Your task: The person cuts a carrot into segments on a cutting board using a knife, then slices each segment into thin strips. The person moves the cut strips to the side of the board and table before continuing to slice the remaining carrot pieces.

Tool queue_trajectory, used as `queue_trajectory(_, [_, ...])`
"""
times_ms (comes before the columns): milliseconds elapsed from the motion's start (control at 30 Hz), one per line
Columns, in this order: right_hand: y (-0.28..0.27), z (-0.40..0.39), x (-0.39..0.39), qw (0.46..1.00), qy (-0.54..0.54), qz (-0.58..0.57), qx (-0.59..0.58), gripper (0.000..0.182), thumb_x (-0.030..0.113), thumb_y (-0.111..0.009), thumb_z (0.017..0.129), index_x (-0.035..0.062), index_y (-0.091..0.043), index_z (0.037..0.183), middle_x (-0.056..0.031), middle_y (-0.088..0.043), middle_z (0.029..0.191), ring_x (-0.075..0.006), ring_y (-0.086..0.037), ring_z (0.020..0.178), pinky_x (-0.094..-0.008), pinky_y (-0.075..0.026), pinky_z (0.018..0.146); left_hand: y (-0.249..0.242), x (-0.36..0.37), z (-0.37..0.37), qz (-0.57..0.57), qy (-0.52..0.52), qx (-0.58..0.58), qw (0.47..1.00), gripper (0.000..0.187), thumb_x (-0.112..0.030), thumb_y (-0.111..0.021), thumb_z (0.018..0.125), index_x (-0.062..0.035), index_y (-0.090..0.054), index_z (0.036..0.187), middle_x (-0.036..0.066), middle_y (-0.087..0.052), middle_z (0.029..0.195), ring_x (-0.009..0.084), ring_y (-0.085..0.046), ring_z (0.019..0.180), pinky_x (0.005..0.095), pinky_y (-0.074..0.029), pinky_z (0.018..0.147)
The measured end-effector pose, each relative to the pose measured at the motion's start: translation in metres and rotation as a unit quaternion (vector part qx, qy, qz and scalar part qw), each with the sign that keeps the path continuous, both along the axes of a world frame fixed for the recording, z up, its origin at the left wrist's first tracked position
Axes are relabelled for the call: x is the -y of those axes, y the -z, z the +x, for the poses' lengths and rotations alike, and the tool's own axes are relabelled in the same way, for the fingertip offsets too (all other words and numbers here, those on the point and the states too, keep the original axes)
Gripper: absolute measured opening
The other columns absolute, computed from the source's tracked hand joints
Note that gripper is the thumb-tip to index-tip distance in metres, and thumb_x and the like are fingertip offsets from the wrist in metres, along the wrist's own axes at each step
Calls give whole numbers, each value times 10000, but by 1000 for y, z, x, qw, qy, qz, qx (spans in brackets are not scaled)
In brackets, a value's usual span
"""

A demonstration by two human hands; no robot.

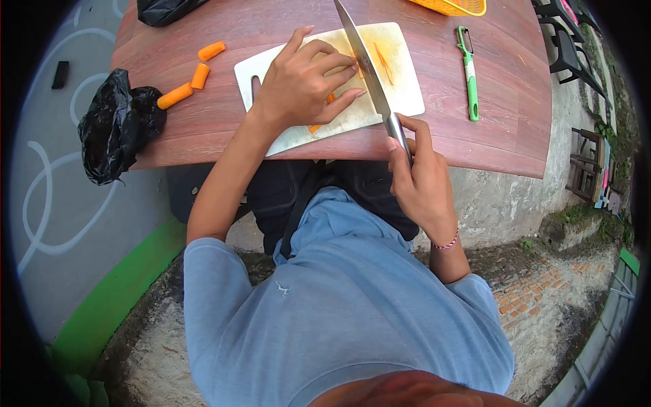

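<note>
My right hand (422, 173) is wrapped round the metal handle of a large kitchen knife (371, 71), whose blade points away from me over a white cutting board (405, 95). Over the board's middle, my left hand (303, 85) has its fingers spread, the fingertips close to the blade's left side. Bits of orange carrot (314, 128) show beneath and beside that hand, partly hidden by it. Thin carrot strips (384, 64) lie on the board to the right of the blade. The board's surface is stained yellowish.
Several peeled carrot pieces (175, 95) lie on the wooden table (502, 146) at left, beside a crumpled black plastic bag (121, 125). To the right of the board is a green-handled peeler (470, 81). A yellow basket (456, 7) and another black bag (166, 9) sit at the far edge.
</note>
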State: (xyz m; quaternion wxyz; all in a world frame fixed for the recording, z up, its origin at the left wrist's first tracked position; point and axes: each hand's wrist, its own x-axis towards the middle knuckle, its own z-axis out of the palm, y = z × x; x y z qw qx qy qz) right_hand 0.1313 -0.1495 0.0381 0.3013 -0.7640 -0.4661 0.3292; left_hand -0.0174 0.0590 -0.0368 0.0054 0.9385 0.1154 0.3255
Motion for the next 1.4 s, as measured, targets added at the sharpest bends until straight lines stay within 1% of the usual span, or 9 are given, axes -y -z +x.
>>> queue_trajectory(233, [-1,-6,2,1000,-1,-5,8,342,193,-574,1092,29,-483,1378,-282,-683,785,-523,-691,752,-575,-494,625,0,0,-1,1,0,-8,1000,351,-443,-803,913,-119,-860,1033,10,-806,1053,193,-720,1029,537,-439,1162])
queue_trajectory(333, [-1,-8,-1,998,-20,18,65,341,193,-569,1091,18,-482,1370,-294,-676,765,-531,-686,737,-590,-494,623,-1,0,-1,2,0,-10,1000,357,-447,-799,915,-120,-858,1047,13,-807,1054,191,-719,1031,539,-438,1163])
queue_trajectory(633, [6,-5,-44,994,-30,41,96,300,187,-581,1072,15,-500,1305,-307,-667,745,-534,-680,724,-619,-508,643,-1,0,-1,-2,2,-7,1000,349,-432,-806,907,-119,-855,1055,10,-800,1052,192,-718,1029,545,-451,1156])
queue_trajectory(700, [6,-3,-43,995,-28,36,88,296,184,-583,1072,16,-503,1301,-306,-669,749,-535,-681,731,-615,-506,647,-2,1,-1,-5,2,-4,1000,346,-428,-809,905,-118,-854,1053,9,-799,1051,192,-717,1028,545,-454,1154])
queue_trajectory(767, [6,-2,-33,996,-26,37,83,301,182,-583,1073,22,-503,1315,-306,-671,753,-534,-682,734,-611,-505,648,-5,2,-1,-20,-1,-8,1000,319,-343,-874,847,-118,-857,1072,17,-814,1069,212,-725,1046,549,-456,1159])
queue_trajectory(933, [3,0,-2,997,-13,41,66,328,176,-589,1078,40,-501,1362,-288,-682,773,-525,-694,757,-586,-505,649,-3,2,-1,-16,0,-7,1000,304,-337,-875,847,-122,-857,1062,16,-813,1070,210,-726,1045,549,-455,1163])
queue_trajectory(1100, [-1,10,-3,999,24,-19,32,335,186,-597,1084,40,-513,1373,-239,-687,774,-480,-714,748,-513,-512,633,-1,2,-1,-10,-5,-8,1000,294,-337,-876,849,-127,-857,1054,18,-812,1069,207,-728,1043,546,-454,1168])
queue_trajectory(1167, [1,11,-4,999,20,-12,24,333,187,-595,1085,38,-515,1372,-235,-685,767,-471,-714,737,-504,-512,631,1,1,-2,7,-7,-15,1000,351,-450,-805,916,-127,-860,1042,12,-807,1064,193,-727,1052,542,-438,1172])
queue_trajectory(1400, [-1,4,-6,1000,-1,1,-1,332,186,-590,1086,33,-513,1370,-230,-687,767,-467,-713,735,-503,-514,638,1,0,-2,11,-7,-15,1000,360,-460,-802,919,-126,-860,1041,15,-806,1059,198,-727,1053,543,-435,1174])
